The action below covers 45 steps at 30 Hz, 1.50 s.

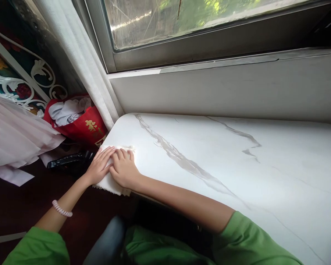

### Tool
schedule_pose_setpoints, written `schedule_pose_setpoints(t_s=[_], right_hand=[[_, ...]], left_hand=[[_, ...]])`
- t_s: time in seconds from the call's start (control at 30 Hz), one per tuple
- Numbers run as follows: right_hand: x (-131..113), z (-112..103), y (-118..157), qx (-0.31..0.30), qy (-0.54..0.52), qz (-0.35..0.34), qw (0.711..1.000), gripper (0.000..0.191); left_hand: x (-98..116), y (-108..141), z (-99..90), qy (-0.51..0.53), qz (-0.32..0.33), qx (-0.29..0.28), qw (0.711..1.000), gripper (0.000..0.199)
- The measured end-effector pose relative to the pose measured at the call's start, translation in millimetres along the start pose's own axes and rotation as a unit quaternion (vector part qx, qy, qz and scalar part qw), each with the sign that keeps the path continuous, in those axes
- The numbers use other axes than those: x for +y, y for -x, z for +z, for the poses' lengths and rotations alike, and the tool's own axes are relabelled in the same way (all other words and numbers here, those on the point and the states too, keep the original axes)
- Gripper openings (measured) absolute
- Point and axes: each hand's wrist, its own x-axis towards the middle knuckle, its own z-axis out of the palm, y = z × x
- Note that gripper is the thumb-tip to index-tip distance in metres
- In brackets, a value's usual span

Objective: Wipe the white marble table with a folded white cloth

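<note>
A white cloth (113,184) lies at the left end of a white table (160,165) with grey marble veins, and part of it hangs over the near edge. My left hand (99,166) rests flat on the cloth with its fingers stretched out; a pink coiled band circles that wrist. Right beside it, my right hand (123,168) presses on the same cloth, fingers spread and slightly bent. The two hands touch near the thumbs.
A window (165,60) and a pale wall border the table's far side. Left of the table are a white curtain (82,62), a red bag (85,125) holding pale cloth, a black item (71,161), pink fabric (19,132) and white scrolled metalwork (30,77).
</note>
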Motion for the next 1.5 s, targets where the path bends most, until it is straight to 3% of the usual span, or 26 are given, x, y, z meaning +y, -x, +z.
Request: schedule_pose_setpoints(t_s=[0.17, 0.3, 0.53, 0.7, 0.87, 1.03, 1.23, 1.37, 1.5], right_hand=[[11, 13, -13, 0.047, 0.048, -0.037, 0.997, 0.052], [25, 19, -32, 0.061, 0.086, -0.037, 0.994, 0.057], [88, 1, -101, 0.071, 0.104, 0.021, 0.992, 0.057], [146, -17, -142, 0.074, 0.133, 0.064, 0.986, 0.058], [178, -29, -158, 0.087, 0.146, 0.072, 0.983, 0.054], [180, -30, -159, 0.102, 0.149, 0.076, 0.981, 0.052], [168, -28, -141, 0.088, 0.150, 0.068, 0.982, 0.055], [148, -24, -113, 0.075, 0.149, 0.055, 0.984, 0.055], [113, -18, -73, 0.065, 0.141, 0.033, 0.987, 0.057]], left_hand=[[-4, -14, 0.2, -0.006, -0.019, -0.009, 1.000, 0.055], [-18, -44, 3.7, 0.000, -0.010, -0.010, 1.000, 0.054], [-52, -150, 17.2, 0.006, -0.020, -0.002, 1.000, 0.052], [-59, -228, 27.8, 0.011, -0.001, 0.016, 1.000, 0.047], [-59, -271, 34.7, 0.012, 0.000, 0.025, 1.000, 0.044], [-60, -275, 37.5, 0.009, 0.008, 0.033, 0.999, 0.045], [-56, -253, 38.3, -0.006, 0.020, 0.025, 0.999, 0.048], [-41, -217, 34.5, -0.014, 0.020, 0.011, 1.000, 0.051], [-18, -161, 27.3, -0.025, 0.017, 0.002, 1.000, 0.053]])
